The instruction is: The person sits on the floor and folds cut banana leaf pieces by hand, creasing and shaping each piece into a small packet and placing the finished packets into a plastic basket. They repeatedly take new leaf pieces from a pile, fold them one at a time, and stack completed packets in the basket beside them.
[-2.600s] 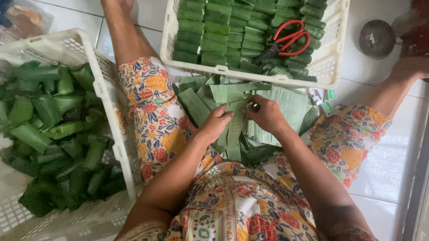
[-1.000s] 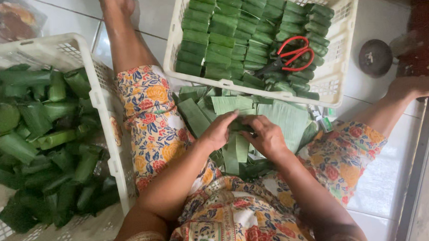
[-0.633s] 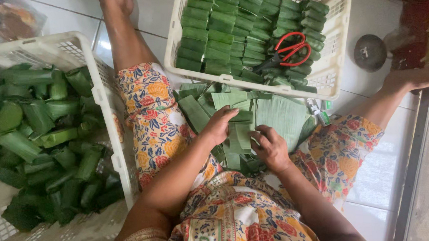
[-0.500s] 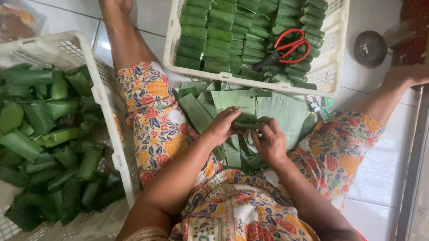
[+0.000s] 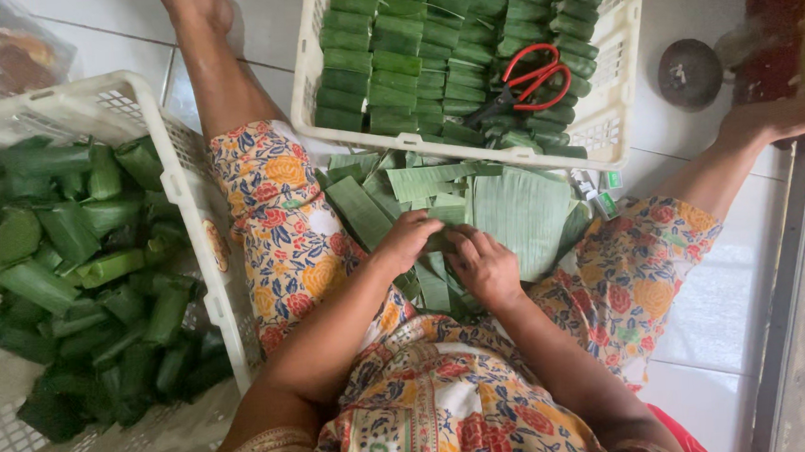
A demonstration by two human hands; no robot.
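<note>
My left hand (image 5: pixel 409 241) and my right hand (image 5: pixel 482 265) meet over my lap, both closed on a small green leaf packet (image 5: pixel 442 240) that is mostly hidden between the fingers. Under them lies a loose pile of cut banana leaf strips (image 5: pixel 513 212) spread across my flowered skirt (image 5: pixel 285 252). I sit on the tiled floor with my legs apart.
A white basket (image 5: pixel 617 101) ahead holds neat rows of wrapped green packets, with red-handled scissors (image 5: pixel 524 81) on top. A second white basket (image 5: pixel 190 216) at my left is full of loosely heaped wrapped packets. A round dark lid-like object (image 5: pixel 689 73) lies at the right; small boxes (image 5: pixel 603 192) sit by the leaves.
My hands lifted a folded leaf strip, then drew it down toward my lap; both hands have closed tighter around the small packet.
</note>
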